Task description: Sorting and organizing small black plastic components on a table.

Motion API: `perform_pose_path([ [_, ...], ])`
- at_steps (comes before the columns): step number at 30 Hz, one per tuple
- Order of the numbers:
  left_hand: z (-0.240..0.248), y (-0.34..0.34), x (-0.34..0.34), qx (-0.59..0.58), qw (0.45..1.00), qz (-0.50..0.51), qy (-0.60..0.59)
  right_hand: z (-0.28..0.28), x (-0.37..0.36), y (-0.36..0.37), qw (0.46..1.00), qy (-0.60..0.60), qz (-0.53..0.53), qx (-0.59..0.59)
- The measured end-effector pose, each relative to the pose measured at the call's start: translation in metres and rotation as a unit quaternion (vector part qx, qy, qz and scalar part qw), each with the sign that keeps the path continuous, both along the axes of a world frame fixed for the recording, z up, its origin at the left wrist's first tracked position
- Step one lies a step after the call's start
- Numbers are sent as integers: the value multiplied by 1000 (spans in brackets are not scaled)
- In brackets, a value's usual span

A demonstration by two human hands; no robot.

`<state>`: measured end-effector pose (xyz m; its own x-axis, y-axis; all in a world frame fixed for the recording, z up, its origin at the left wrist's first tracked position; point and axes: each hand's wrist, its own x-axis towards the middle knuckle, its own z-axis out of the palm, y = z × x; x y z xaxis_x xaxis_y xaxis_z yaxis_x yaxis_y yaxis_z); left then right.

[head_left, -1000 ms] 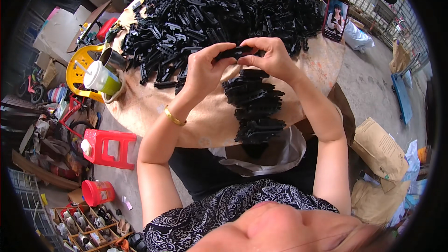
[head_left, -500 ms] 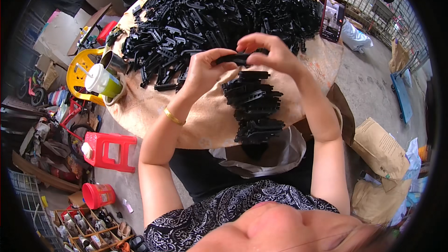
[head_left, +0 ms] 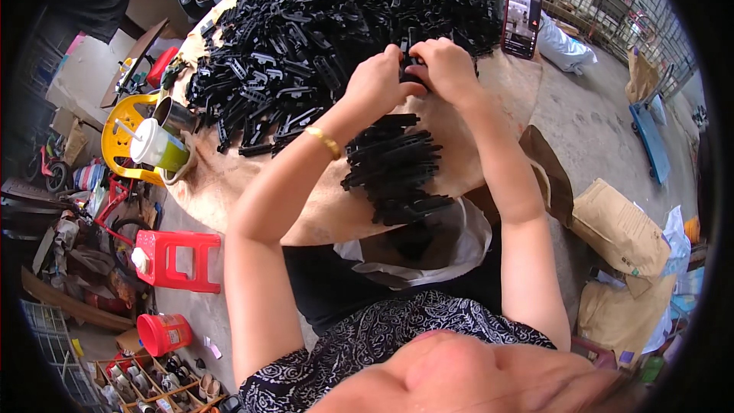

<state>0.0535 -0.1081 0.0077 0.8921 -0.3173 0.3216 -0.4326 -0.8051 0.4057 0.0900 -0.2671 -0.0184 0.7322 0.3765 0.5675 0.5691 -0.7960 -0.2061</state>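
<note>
A large heap of slim black plastic parts (head_left: 306, 38) covers the far side of a round table draped with a tan cloth (head_left: 229, 191). At the heap's near edge my left hand (head_left: 380, 82) and my right hand (head_left: 446, 69) come close together, fingers curled. A black plastic part (head_left: 413, 73) shows between them, held by both hands; its exact shape is mostly hidden by my fingers. Just below my hands, a stacked row of similar black parts (head_left: 394, 168) runs toward the table's near edge.
An open white-lined bag (head_left: 466, 248) sits under the near edge. A phone (head_left: 522, 21) stands at the table's right. On the left are a lidded drink cup (head_left: 159, 144), a yellow chair (head_left: 115, 138), a red stool (head_left: 176, 260) and a red bucket (head_left: 164, 334). Brown paper sacks (head_left: 619, 226) lie right.
Both hands have moved forward to the heap's edge and closer together. The part between them, lying crosswise before, is now largely covered by fingers. The view has shifted slightly.
</note>
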Motion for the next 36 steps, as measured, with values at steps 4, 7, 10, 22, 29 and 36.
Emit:
perform_pose_path([
  [4, -13, -8, 22, 37, 999, 11, -12, -4, 1, 10, 1000, 9, -15, 21],
  [7, -17, -3, 21, 16, 999, 16, -23, 1, -3, 10, 991, 82, -10, 103],
  [10, -1, 10, 7, -6, 998, 62, 9, 2, -4, 13, 979, 76, 66, 179],
  [22, -1, 77, -32, -557, 728, 23, 400, 7, -27, 32, 813, 288, 321, 393],
  [29, 8, 67, -45, -452, 844, -4, 288, 11, -30, 31, 889, 124, 329, 292],
  [36, 4, 71, -50, -238, 962, -19, 133, 14, -26, 25, 862, 286, 331, 255],
])
